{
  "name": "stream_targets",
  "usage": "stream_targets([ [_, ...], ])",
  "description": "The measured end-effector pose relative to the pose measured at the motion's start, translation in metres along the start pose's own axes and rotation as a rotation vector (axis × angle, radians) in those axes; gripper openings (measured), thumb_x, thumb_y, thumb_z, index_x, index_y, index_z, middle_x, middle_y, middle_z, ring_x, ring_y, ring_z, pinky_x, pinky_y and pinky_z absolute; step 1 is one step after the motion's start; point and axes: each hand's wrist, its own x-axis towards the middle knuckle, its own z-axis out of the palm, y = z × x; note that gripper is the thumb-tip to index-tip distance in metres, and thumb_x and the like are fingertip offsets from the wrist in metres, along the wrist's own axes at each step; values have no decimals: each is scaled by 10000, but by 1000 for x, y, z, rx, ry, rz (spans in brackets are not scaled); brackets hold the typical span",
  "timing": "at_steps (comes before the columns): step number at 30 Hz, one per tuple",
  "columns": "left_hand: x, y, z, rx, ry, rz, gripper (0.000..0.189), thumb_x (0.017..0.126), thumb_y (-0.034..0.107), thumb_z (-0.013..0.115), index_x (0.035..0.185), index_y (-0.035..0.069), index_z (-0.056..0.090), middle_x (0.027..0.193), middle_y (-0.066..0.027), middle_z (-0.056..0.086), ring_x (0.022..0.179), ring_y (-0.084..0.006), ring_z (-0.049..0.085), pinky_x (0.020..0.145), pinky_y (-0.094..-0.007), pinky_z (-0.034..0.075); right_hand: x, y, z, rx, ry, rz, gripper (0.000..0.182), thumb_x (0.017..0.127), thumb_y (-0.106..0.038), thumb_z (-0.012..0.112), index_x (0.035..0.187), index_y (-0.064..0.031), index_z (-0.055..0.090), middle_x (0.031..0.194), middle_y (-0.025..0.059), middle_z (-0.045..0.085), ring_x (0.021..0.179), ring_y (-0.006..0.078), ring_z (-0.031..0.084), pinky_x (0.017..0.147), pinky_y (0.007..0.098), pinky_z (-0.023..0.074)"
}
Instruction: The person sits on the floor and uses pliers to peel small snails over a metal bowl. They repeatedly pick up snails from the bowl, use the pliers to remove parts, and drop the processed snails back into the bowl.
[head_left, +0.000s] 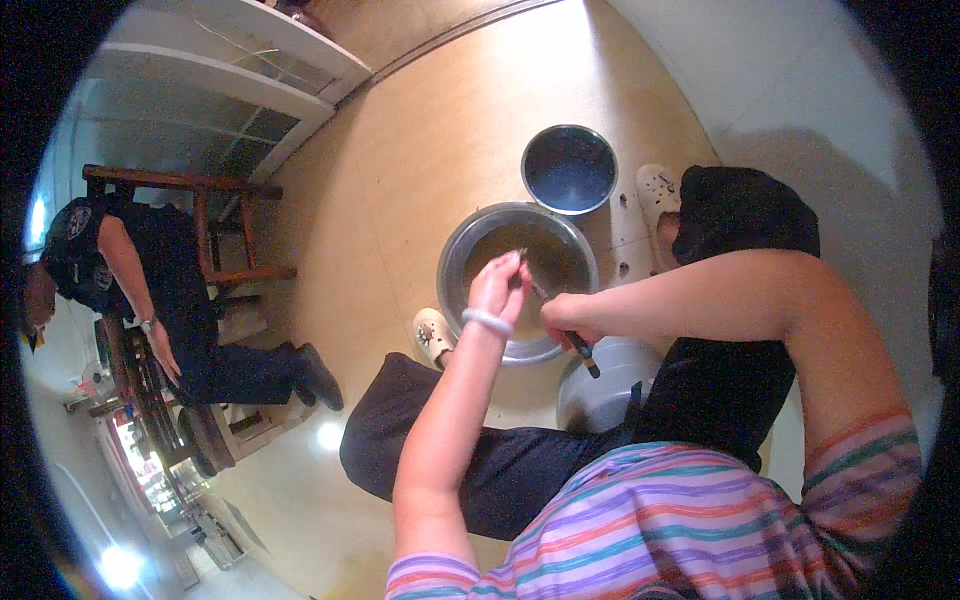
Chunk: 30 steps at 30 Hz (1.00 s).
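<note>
A round metal basin (456, 262) stands on the floor between my feet, with murky brownish contents in it. My left hand (496, 289) is over the basin, its fingertips pinching a small thing too blurred to name. My right hand (568, 315) grips a slim tool by its dark handle (581, 351), which has a yellowish band near its end. The tool's thin front part reaches to the fingers of my left hand, and its tip is hidden there. A white band circles my left wrist.
Beyond the basin stands a round, dark-looking metal bucket (570, 169). A translucent plastic tub (604, 382) is close to my legs. Small dark bits (623, 268) lie on the floor. At left, a person in dark clothes (172, 277) sits beside a wooden chair (244, 232). A white-framed rack (300, 105) stands far left.
</note>
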Motion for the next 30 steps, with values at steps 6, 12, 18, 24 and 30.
stream_targets([
  [6, 51, 28, 77, -38, 54, -26, 94, 852, 123, 451, 862, 50, 510, 635, -30, 477, 517, -95, 441, 445, -197, 424, 2, -7, 1, 18, -57, -101, 87, 607, -44, 474, 531, -16, 508, 527, 110, 472, 472, 206, 449, 419, 326, 330],
  [12, -31, 76, 52, -87, -47, -30, 135, 839, 148, 486, 892, 25, 494, 667, -29, 456, 571, -100, 436, 476, -195, 418, 37, -8, -15, -615, 112, -157, 107, 628, -107, 570, 723, -65, 592, 744, 91, 573, 696, 194, 550, 593, 321, 436],
  [18, -78, 115, 17, -376, 32, 103, 149, 848, 153, 471, 866, 8, 497, 709, -41, 446, 592, -109, 402, 502, -208, 404, 96, -6, 6, -793, 608, -174, 270, 722, -186, 548, 961, -60, 555, 895, 80, 580, 848, 219, 562, 749, 363, 432],
  [24, -114, 135, -4, -481, 2, 191, 146, 847, 161, 481, 875, 18, 487, 719, -60, 482, 598, -117, 430, 511, -204, 396, 158, -36, 26, -1062, 765, -235, 367, 707, -107, 543, 1039, -6, 423, 1067, 157, 469, 1065, 287, 425, 899, 453, 318],
  [30, -123, 152, -5, -543, 46, 217, 152, 858, 160, 456, 881, 14, 493, 748, -43, 438, 613, -113, 403, 522, -204, 385, 229, 1, 44, -1345, 1155, -469, 371, 733, -106, 480, 1087, -30, 401, 1041, 129, 446, 1030, 265, 398, 933, 484, 236],
])
